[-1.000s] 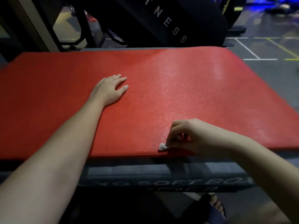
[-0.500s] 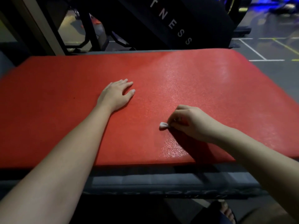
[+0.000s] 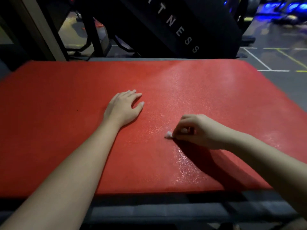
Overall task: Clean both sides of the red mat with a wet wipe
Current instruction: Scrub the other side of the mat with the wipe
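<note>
Far left, behind the mat: a beige post, slanted in frame.

Red mat lies flat, long side across me, and fills most of the view. It sits on a dark padded platform, whose grey edge shows past the mat on the near side and as a thin strip on the far side. The left half of the mat looks matte and dry.

Left hand: palm down on the mat, a bit left of centre. Fingers straight and close together, pointing away and to the right, thumb splayed right. It holds nothing, just rests flat. Forearm comes in from the lower left corner.

Wet wipe: small white wad, right of the left hand and nearer to me, touching the mat. Only a tip sticks out of the fingers, leftward.

Right hand: fingers curled, knuckles up, pinching the wipe between thumb and fingertips. It sits low over the mat, with its shadow falling toward me. Can't tell if the heel of the hand touches the mat. Forearm comes in from the right edge.

Wet sheen: glistening band on the mat, running from the far edge past the wipe to the near edge. The mat's right part glints too.

Behind, centre-right: black machine with white letters "ITNESS" readable. Right of it is grey floor with white and yellow lines. Blue lights at top right, blurred.
</note>
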Available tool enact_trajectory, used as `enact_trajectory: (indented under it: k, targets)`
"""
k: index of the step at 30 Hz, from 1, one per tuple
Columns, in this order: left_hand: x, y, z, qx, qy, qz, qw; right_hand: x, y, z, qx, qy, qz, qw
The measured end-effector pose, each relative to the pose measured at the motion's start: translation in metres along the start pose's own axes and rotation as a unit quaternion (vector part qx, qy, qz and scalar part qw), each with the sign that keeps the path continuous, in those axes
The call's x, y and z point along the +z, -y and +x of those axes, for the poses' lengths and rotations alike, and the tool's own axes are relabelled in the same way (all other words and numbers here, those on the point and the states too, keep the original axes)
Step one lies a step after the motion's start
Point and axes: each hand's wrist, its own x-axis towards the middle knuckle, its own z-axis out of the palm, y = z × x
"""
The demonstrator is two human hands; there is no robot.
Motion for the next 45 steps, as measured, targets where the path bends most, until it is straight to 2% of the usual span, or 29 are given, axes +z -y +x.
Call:
enact_trajectory:
  k: [2,8,10,13,15,17,20,23,24,27,29,32,35,41,45]
  targets:
    - [0.001,0.0,0.001,0.0,0.004,0.003,1.0,-0.002,0.004,-0.01,-0.005,0.041,0.025,0.999]
    - [0.003,0.001,0.002,-0.006,0.006,0.011,1.0,0.007,-0.016,0.029,-0.028,-0.069,-0.015,0.997]
    - [0.002,0.001,0.0,-0.004,0.007,0.011,1.0,-0.002,-0.028,0.052,-0.003,-0.085,-0.043,0.995]
    - [0.001,0.002,0.001,0.0,0.013,0.013,1.0,-0.016,-0.032,0.062,0.049,-0.017,-0.046,0.998]
    - [0.003,0.003,0.002,-0.001,0.024,0.022,0.999,-0.018,-0.031,0.058,0.031,0.043,-0.03,0.998]
    - [0.007,0.003,0.002,-0.005,0.021,0.028,0.999,-0.021,-0.034,0.065,-0.008,0.06,-0.052,0.997]
    - [0.007,0.004,0.003,-0.003,0.02,0.026,0.999,-0.024,-0.051,0.107,-0.016,-0.005,-0.101,0.995]
    - [0.005,0.003,0.002,-0.004,0.023,0.024,0.999,-0.029,-0.074,0.146,0.05,-0.069,-0.113,0.99]
    - [0.004,0.004,0.004,-0.003,0.022,0.023,0.999,-0.031,-0.081,0.152,0.057,-0.067,-0.111,0.99]
    - [0.002,0.001,0.001,-0.004,0.023,0.016,1.0,-0.039,-0.083,0.141,0.03,0.002,-0.097,0.995]
    - [0.002,0.001,0.003,-0.005,0.025,0.016,1.0,-0.042,-0.084,0.142,0.01,0.013,-0.079,0.997]
    - [0.001,-0.001,0.002,-0.006,0.027,0.013,1.0,-0.045,-0.095,0.173,0.007,-0.051,-0.097,0.994]
    - [-0.001,0.001,0.001,-0.006,0.032,0.012,0.999,-0.048,-0.112,0.203,0.042,-0.108,-0.108,0.987]
    - [-0.001,-0.001,0.002,-0.013,0.031,0.011,0.999,-0.056,-0.126,0.199,0.034,-0.024,-0.057,0.997]
    - [-0.002,-0.004,0.005,-0.015,0.038,0.017,0.999,-0.057,-0.152,0.234,0.048,-0.119,-0.093,0.987]
